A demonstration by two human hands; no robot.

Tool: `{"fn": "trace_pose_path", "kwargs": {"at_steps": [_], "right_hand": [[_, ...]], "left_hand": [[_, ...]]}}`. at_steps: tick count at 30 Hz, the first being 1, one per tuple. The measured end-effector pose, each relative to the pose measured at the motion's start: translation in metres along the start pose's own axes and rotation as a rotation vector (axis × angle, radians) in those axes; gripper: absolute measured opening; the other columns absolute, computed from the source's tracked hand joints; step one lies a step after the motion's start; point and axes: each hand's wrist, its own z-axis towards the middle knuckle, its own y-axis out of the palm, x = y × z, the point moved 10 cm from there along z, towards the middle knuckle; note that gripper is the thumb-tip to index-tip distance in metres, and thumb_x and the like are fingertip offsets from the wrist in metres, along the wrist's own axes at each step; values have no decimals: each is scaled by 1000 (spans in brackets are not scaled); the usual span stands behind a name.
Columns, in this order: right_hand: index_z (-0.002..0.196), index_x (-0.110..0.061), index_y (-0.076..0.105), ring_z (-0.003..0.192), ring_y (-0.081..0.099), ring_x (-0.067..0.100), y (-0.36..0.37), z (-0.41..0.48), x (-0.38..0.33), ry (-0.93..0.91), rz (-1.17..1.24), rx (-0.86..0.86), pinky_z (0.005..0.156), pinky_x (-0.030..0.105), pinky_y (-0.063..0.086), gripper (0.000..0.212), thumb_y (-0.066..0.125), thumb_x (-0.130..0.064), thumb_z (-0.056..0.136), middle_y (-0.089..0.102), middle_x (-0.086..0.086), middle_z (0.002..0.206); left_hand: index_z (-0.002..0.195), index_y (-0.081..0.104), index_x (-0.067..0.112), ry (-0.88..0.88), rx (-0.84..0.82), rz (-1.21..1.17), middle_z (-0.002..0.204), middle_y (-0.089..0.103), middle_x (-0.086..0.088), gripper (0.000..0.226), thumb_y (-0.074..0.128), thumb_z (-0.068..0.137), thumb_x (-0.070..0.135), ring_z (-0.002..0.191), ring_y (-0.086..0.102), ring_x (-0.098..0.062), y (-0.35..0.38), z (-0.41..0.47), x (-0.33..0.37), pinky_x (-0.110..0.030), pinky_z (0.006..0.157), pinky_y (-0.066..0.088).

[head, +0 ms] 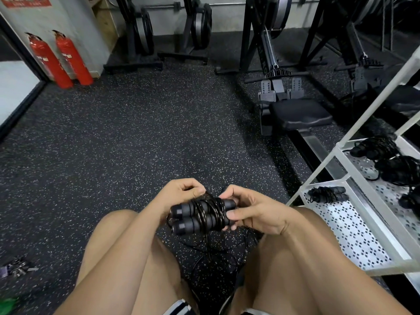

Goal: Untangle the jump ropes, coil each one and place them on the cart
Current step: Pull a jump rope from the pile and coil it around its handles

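A black jump rope (202,215), its two handles side by side with cord wound tightly around them, is held above loose cord (227,244) on the floor. Coiled ropes (327,194) lie on the white cart (354,228) shelves.

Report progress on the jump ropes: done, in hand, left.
Done: several coiled ropes lie on the cart. In hand: the right hand grips a partly wound rope by its handles while the left hand pinches its cord. Left: loose cord between the legs to coil, then shelving.
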Motion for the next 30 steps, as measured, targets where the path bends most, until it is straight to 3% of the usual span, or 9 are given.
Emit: {"fn": "trace_pose_path", "kwargs": {"at_steps": [3, 5, 8, 11, 13, 19, 23, 25, 30], "right_hand": [[124, -7, 58, 95, 73, 36, 2, 2, -9, -87, 123, 2, 77, 29, 62, 32, 62, 13, 100, 64, 25, 122], [124, -6, 58, 95, 73, 38, -3, 5, -14, -146, 215, 53, 76, 28, 64, 31, 64, 11, 99, 64, 29, 124], [115, -8, 63, 96, 75, 41, -22, 7, -13, -212, 311, 234, 75, 29, 65, 29, 72, 9, 93, 65, 31, 124], [107, -10, 65, 95, 76, 43, -38, 6, -8, -238, 358, 417, 71, 30, 66, 28, 74, 10, 90, 69, 34, 124], [106, -9, 60, 95, 76, 44, -46, 5, -3, -228, 371, 496, 69, 31, 66, 33, 77, 9, 85, 70, 35, 121], [106, -13, 53, 84, 69, 26, -65, 1, 2, -122, -92, 656, 85, 50, 56, 61, 95, -1, 64, 68, 8, 93], [137, -33, 55, 109, 76, 20, -57, 6, 5, -23, -355, 549, 106, 45, 55, 90, 102, -15, 64, 78, 6, 117], [132, -31, 63, 113, 74, 17, -48, 8, 8, 29, -491, 478, 109, 45, 54, 76, 100, -20, 66, 80, -3, 119], [120, -24, 70, 99, 76, 14, -48, 2, 3, -8, -517, 600, 99, 45, 59, 51, 96, -19, 76, 81, -5, 108]], "left_hand": [[88, 71, 8, -66, 45, -97, 81, 75, 4, 25, 56, 106, -2, 77, 68, -15, 10, -4, -5, -21, 73, 58], [85, 60, 13, -123, 152, -36, 69, 67, 12, 35, 48, 106, -12, 68, 60, -11, 13, -9, -16, -15, 70, 55], [86, 55, 18, -125, 118, -81, 56, 50, 14, 28, 51, 110, 5, 59, 43, -9, 33, -3, -20, -32, 82, 51], [90, 57, 23, -102, 112, -136, 58, 41, 14, 29, 46, 114, 14, 56, 34, -10, 48, 1, -11, -29, 58, 31], [91, 62, 27, -89, 102, -85, 56, 46, 19, 28, 47, 115, 22, 53, 38, -5, 55, 0, -6, -23, 52, 30], [104, 67, 26, -131, 59, 106, 60, 51, 19, 9, 61, 109, 29, 58, 43, -2, 56, -7, -12, -27, 57, 33], [118, 70, 21, -158, 33, 139, 68, 58, 14, 15, 58, 109, 20, 62, 49, -7, 54, -7, -21, -32, 61, 40], [117, 73, 23, -182, 11, 180, 77, 65, 7, 19, 56, 109, 20, 70, 54, -13, 59, -8, -29, -34, 66, 46], [97, 67, 18, -168, 19, 240, 64, 53, 8, 23, 48, 110, 14, 58, 44, -12, 62, -8, -25, -31, 54, 32]]}}
